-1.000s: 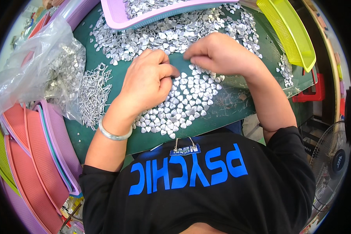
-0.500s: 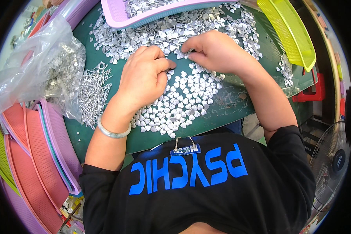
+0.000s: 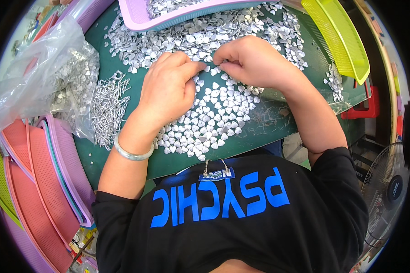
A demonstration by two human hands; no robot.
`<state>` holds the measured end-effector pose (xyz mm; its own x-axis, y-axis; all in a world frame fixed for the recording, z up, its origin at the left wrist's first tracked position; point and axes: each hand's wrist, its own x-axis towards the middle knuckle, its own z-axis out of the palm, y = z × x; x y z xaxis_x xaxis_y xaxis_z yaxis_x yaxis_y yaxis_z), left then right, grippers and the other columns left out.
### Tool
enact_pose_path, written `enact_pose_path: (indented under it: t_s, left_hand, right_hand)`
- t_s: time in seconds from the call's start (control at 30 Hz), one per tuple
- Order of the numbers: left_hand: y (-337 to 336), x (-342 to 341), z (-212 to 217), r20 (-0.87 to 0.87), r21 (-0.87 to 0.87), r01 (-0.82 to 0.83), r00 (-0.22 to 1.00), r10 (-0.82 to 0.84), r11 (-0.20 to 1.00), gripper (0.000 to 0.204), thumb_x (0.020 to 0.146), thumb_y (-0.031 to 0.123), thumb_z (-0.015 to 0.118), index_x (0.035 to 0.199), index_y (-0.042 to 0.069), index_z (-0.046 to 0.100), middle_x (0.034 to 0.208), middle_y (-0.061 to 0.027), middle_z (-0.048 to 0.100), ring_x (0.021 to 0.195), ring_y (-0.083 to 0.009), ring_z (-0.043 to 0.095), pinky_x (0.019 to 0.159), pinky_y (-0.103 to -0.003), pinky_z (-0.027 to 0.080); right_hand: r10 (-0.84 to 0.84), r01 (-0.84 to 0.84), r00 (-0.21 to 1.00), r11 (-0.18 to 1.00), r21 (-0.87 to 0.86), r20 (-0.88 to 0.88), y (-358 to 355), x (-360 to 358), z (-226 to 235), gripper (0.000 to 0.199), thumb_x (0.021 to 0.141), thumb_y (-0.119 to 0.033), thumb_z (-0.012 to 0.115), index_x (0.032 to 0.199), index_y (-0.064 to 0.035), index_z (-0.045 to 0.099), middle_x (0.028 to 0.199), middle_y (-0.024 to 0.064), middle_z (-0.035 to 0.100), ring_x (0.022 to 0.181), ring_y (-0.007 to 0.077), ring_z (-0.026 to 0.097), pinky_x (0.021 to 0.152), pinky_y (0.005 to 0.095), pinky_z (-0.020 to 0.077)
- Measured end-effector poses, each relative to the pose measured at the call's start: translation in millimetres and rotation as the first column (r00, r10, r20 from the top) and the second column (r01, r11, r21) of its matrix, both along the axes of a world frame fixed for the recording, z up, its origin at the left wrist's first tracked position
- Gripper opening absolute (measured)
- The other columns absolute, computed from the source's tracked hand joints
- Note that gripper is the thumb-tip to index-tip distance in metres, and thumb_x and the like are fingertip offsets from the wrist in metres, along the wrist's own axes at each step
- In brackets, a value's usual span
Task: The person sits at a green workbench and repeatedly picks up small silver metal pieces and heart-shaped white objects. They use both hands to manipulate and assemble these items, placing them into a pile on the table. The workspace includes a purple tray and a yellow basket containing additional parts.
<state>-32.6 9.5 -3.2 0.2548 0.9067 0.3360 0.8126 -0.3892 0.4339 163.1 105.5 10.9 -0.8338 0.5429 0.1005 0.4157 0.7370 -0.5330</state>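
Small silver heart-shaped pieces (image 3: 214,116) lie spread on the green table in front of me. Beyond them is a dense heap of similar hearts (image 3: 182,38). My left hand (image 3: 168,86) is palm down at the left side of the spread, its fingers bent. Its fingertips meet a loose heart between the two groups; anything pinched beneath them is hidden. Facing it, my right hand (image 3: 255,61) has thumb and forefinger brought together at the heap's near edge, on what looks like a heart. A silver bangle (image 3: 133,152) circles my left wrist.
Metal pins (image 3: 109,109) are piled left of my left hand, beside a clear bag (image 3: 75,73) of hearts. A pink-purple basket (image 3: 134,18) stands at the back, a lime-green basket (image 3: 339,38) at right. Stacked baskets (image 3: 45,182) fill the left; a fan (image 3: 394,189) stands right.
My left fingertips have moved slightly away from me, and a heart now shows beside them. The right fingertips have shifted slightly, staying at the heap's near edge.
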Motion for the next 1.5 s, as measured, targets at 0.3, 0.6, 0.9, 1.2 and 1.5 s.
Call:
enact_pose_path:
  t_s: [0.3,0.6,0.9,1.2,1.5]
  left_hand:
    - [0,2,-2,0.005,-0.015,0.009,1.000,-0.008,1.000,0.023,0.071,0.000,0.058,0.089,0.007,0.070,0.082,-0.0071,0.058,0.084,-0.0282,0.056,0.076,-0.039,0.047]
    - [0,4,1,0.013,-0.009,0.002,1.000,-0.002,1.000,0.024,0.071,-0.001,0.057,0.090,0.007,0.069,0.081,-0.0074,0.058,0.084,-0.0285,0.055,0.076,-0.039,0.047]
    - [-1,2,-2,0.011,-0.004,0.029,1.000,-0.029,1.000,0.023,0.071,-0.001,0.057,0.089,0.007,0.069,0.081,-0.0074,0.058,0.084,-0.0286,0.056,0.075,-0.039,0.048]
    - [-1,1,-2,0.054,-0.025,-0.044,0.998,0.045,0.999,0.021,0.071,-0.002,0.056,0.086,0.006,0.069,0.083,-0.0066,0.059,0.084,-0.0282,0.056,0.075,-0.038,0.048]
    - [2,9,-6,0.040,0.022,-0.007,0.999,0.007,1.000,0.009,0.072,0.009,0.070,0.080,0.007,0.068,0.079,-0.0052,0.058,0.080,-0.0268,0.055,0.072,-0.038,0.047]
  right_hand:
    - [0.037,-0.037,0.999,0.997,0.074,0.001,3,1,-12,0.014,0.076,-0.009,0.064,0.089,-0.0075,0.068,0.077,0.0114,0.066,0.070,0.0302,0.064,0.063,0.0377,0.0498]
    - [0.021,-0.027,0.999,0.993,0.118,0.050,0,1,-3,0.006,0.075,-0.010,0.061,0.075,-0.0051,0.059,0.068,0.0112,0.061,0.065,0.0328,0.060,0.058,0.0402,0.0462]
    - [-0.015,0.015,0.997,1.000,0.001,0.081,6,5,6,0.008,0.075,-0.013,0.060,0.077,-0.0089,0.066,0.070,0.0118,0.065,0.070,0.0333,0.063,0.065,0.0418,0.0505]
    - [0.015,-0.015,0.999,1.000,0.007,0.050,6,7,1,0.011,0.075,-0.013,0.061,0.083,-0.0103,0.068,0.073,0.0102,0.066,0.073,0.0319,0.064,0.067,0.0412,0.0513]
    - [0.060,-0.065,0.990,0.997,0.039,0.127,5,2,1,0.012,0.077,-0.012,0.064,0.087,-0.0079,0.068,0.076,0.0094,0.067,0.070,0.0300,0.063,0.064,0.0372,0.0502]
